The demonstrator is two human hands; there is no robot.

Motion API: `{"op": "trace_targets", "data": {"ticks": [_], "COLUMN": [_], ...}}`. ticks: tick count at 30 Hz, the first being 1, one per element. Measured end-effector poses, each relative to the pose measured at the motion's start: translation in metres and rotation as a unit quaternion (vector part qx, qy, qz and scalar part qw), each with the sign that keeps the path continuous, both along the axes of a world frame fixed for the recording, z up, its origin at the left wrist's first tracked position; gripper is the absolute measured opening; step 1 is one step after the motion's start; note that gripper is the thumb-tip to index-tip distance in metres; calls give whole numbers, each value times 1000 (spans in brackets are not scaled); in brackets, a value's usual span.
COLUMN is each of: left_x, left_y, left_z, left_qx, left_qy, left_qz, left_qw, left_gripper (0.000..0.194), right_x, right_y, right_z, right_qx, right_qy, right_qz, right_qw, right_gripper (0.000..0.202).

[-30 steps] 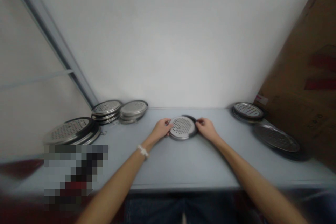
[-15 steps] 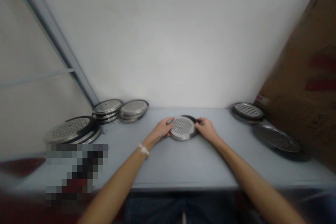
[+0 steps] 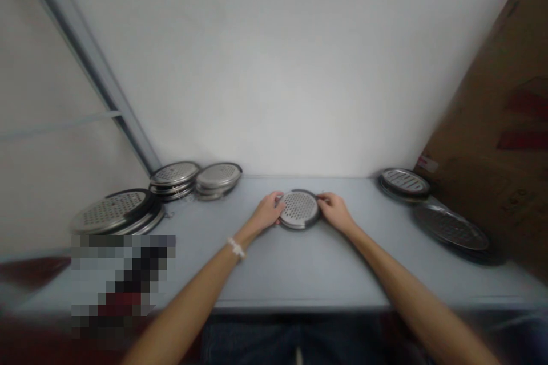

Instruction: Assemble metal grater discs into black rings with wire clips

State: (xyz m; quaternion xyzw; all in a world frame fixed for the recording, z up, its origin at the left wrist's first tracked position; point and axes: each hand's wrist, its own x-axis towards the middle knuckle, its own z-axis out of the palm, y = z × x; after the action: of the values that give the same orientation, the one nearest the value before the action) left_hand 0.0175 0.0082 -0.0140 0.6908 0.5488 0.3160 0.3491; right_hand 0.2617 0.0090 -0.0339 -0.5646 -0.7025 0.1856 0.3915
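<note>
A round, perforated metal disc (image 3: 298,209) lies on the grey table between my two hands. Black edging (image 3: 317,213) runs along its upper and right rim, while the left and lower rim shows bare metal. My left hand (image 3: 268,211) grips the disc's left edge, thumb on top and fingertips partly hidden behind and below. On the opposite side, the closed fingers of my right hand (image 3: 335,210) pinch at the black edging on the rim. Exactly how much of the edging sits between those fingers is hidden.
At the left stand stacks of similar discs: a near stack (image 3: 115,211), a far stack (image 3: 175,177) and another beside it (image 3: 219,178). Slotted discs (image 3: 405,181) and a darker, shiny stack (image 3: 451,228) lie at right, by a large cardboard box (image 3: 488,142).
The black edging at the upper right, which stood out from the rim, now lies closer against the disc. Both hands have stayed at nearly the same spots.
</note>
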Motion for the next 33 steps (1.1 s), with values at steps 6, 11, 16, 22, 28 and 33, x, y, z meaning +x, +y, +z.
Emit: {"op": "trace_targets", "data": {"ticks": [6, 11, 16, 22, 28, 33], "left_x": [1, -2, -5, -4, -7, -11], "left_y": [-4, -5, -5, -4, -5, 0], "left_z": [7, 11, 14, 11, 11, 7], "left_qx": [96, 110, 49, 65, 79, 67], "left_qy": [107, 223, 182, 162, 257, 186], "left_qz": [-1, 40, 16, 14, 0, 3], "left_qw": [990, 968, 982, 985, 963, 980], "left_gripper": [32, 43, 36, 30, 34, 32], "right_x": [-6, -7, -2, -2, -6, -4], "right_y": [-2, 0, 2, 1, -5, -4], "right_z": [1, 1, 0, -2, 2, 4], "right_qx": [-24, -24, -25, -36, -46, -42], "right_qy": [-7, -13, -18, 14, 72, 168], "right_qz": [-7, -43, -42, -17, -6, 6], "right_qw": [1000, 999, 999, 999, 996, 985], "right_gripper": [27, 26, 27, 28, 27, 35]}}
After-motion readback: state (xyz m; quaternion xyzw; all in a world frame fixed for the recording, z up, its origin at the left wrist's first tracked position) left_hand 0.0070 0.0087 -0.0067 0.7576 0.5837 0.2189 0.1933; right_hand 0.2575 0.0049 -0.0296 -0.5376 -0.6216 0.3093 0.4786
